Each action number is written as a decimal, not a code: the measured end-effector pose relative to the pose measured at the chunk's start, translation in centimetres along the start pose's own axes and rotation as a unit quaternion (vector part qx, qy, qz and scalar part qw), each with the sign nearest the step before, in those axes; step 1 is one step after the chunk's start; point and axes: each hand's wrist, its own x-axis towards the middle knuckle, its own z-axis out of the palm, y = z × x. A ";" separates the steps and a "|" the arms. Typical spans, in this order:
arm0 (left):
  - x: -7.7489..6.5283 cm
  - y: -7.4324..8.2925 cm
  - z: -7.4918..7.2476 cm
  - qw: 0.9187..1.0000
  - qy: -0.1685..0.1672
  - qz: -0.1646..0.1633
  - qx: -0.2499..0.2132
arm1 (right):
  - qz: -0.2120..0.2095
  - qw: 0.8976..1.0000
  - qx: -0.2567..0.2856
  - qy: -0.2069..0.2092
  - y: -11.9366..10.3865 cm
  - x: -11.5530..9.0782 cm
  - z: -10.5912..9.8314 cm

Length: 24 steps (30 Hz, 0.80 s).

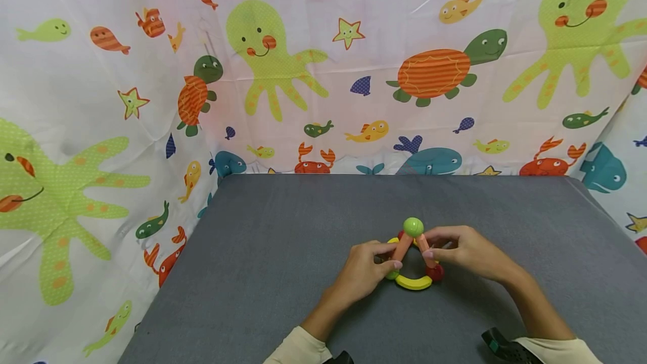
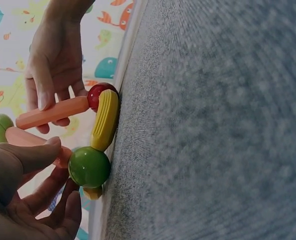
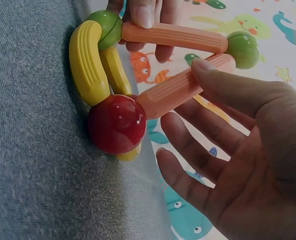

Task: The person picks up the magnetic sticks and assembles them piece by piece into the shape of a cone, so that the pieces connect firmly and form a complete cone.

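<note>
My left hand point(image 1: 361, 271) pinches an orange rod point(image 1: 402, 248) of a small toy frame between thumb and fingers. The other orange rod point(image 3: 173, 90) is held by my right hand point(image 1: 467, 254), thumb on one side. Both rods lean up toward a green ball point(image 1: 413, 227); whether the right rod touches it is unclear. At their feet sit a larger green ball point(image 2: 89, 167), under the left rod, and a red ball point(image 3: 116, 124), under the right. Curved yellow pieces point(image 1: 413, 283) form the ring-like base on the table. Another red ball point(image 1: 401, 235) shows partly behind.
The grey cloth-covered table point(image 1: 283, 223) spreads around the toy. Behind it and at the sides hangs a white curtain point(image 1: 303, 16) printed with sea animals. Dark wrist devices point(image 1: 510, 347) sit at both sleeves.
</note>
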 end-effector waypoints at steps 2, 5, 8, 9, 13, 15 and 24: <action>0.0 0.0 0.0 1.000 0.001 0.000 0.002 | -0.001 1.000 0.002 -0.001 0.0 0.0 0.0; 0.1 0.1 0.1 1.000 -0.001 -0.001 0.002 | 0.000 1.000 0.009 -0.003 0.0 -0.1 -0.1; 0.2 0.2 0.1 1.000 -0.002 -0.001 0.005 | 0.002 1.000 0.015 -0.007 0.0 -0.1 -0.3; 0.2 0.2 0.1 1.000 -0.002 -0.001 0.006 | 0.001 1.000 0.016 -0.008 0.0 -0.1 -0.3; 0.2 0.1 0.2 1.000 -0.002 0.000 0.009 | -0.003 1.000 0.016 -0.009 0.1 -0.2 -0.4; 0.1 0.0 0.2 1.000 -0.004 -0.002 0.005 | -0.005 1.000 0.017 -0.010 0.2 -0.2 -0.3; 0.3 -0.4 -1.3 1.000 -0.005 0.021 -0.013 | 0.020 1.000 0.017 -0.005 0.0 -0.5 -1.6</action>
